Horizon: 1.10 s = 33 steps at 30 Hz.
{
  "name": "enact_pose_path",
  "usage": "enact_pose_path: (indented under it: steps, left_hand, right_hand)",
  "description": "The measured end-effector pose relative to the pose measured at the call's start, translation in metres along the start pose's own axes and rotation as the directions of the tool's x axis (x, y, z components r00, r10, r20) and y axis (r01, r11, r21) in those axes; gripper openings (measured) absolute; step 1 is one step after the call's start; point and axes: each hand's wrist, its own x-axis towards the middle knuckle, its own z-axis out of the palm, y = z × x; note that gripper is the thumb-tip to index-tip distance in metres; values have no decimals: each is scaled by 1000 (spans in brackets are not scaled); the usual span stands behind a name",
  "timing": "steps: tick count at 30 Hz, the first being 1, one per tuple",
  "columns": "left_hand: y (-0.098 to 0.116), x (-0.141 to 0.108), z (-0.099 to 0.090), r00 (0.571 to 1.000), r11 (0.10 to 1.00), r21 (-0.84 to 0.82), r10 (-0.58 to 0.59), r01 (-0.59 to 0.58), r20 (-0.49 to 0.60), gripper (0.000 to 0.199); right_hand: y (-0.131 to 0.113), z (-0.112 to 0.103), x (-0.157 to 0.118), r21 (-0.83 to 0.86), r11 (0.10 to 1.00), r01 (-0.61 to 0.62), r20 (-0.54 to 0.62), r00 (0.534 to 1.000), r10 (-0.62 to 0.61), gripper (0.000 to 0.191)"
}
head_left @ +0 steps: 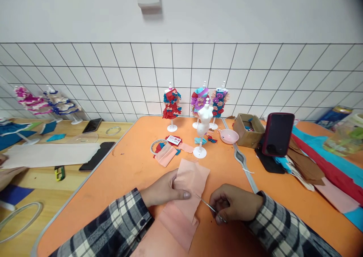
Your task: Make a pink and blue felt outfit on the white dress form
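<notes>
My left hand [167, 189] holds a sheet of pink crepe paper [191, 177], its thumb pressed on top. Small metal scissors [209, 206] are in my right hand [234, 204], their tips touching the right part of the sheet. More pink paper [172, 226] lies beneath and runs toward the near edge. Just beyond the sheet stands a bare white mini mannequin [204, 122] on a round base.
Dressed mannequins [171, 105] stand along the tiled wall. Scraps and a tape ring [159, 146] lie ahead. Rightward are a pink dish [229, 136], a cardboard box [248, 130], a propped phone [278, 134] and coloured paper strips [337, 166]. Another person's hand [13, 175] is at far left.
</notes>
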Motion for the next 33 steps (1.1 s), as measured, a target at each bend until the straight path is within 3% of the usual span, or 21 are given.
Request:
enact_pose_path:
  steps: [10,18,25,33]
  left_hand:
    - [-7,10,-18,988,999,28,-13,18,-154,61]
    - [-11,5,-25,982,999,-32,10,-17,-187,64]
    - [-18,7,-18,987,998,-70,-3,-8,-162,57]
    - [-12,6,-11,985,996,-74,27,-40,-170,54]
  right_hand:
    - [-21,-28,31,56,998,33,175,984,-42,48]
    - [-17,-30,34,87,996,23,99,995,-32,43]
    - [-18,-30,30,124,992,10,163,986,-30,43]
    - [-14,-26,34,93,996,0,123,992,-11,43]
